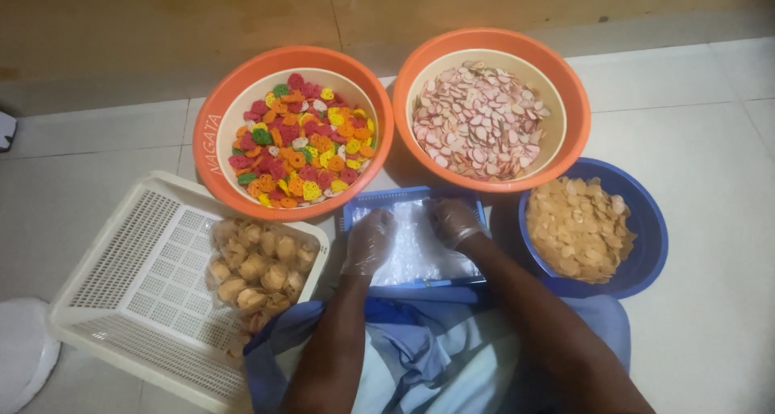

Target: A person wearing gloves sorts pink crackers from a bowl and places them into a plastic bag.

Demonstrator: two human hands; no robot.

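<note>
Both gloved hands, left hand [369, 242] and right hand [454, 221], we are pressing spread-fingered onto clear plastic bags [416, 248] in the small blue rectangular tray [361, 202], just below the orange bowls.

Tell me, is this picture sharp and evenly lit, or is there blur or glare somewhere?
Head view: light is soft and even, dimmer along the top wall; the clear plastic bags give a pale glare; the gloved left hand and right hand look slightly blurred; the bowl of coloured snacks stays fairly sharp.
</note>
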